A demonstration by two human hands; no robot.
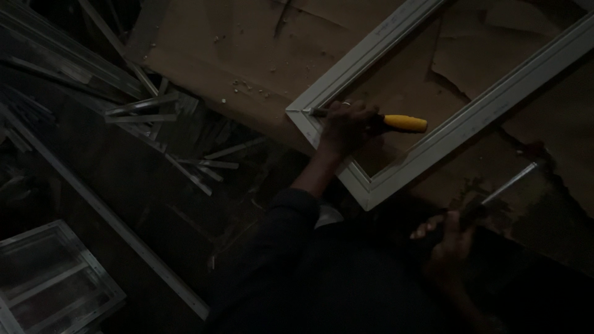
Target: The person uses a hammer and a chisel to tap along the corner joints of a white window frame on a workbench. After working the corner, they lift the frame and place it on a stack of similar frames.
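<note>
A brown worktop carries a white rectangular frame. Loose metal strips lie heaped beside it. The left hand is closed round a yellow-handled screwdriver, its tip at the frame's corner. The right hand grips a thin metal rod nearby.

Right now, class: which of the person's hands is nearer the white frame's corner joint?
Left. The left hand rests on the white frame beside its corner joint; the right hand is off the frame, below it.
</note>
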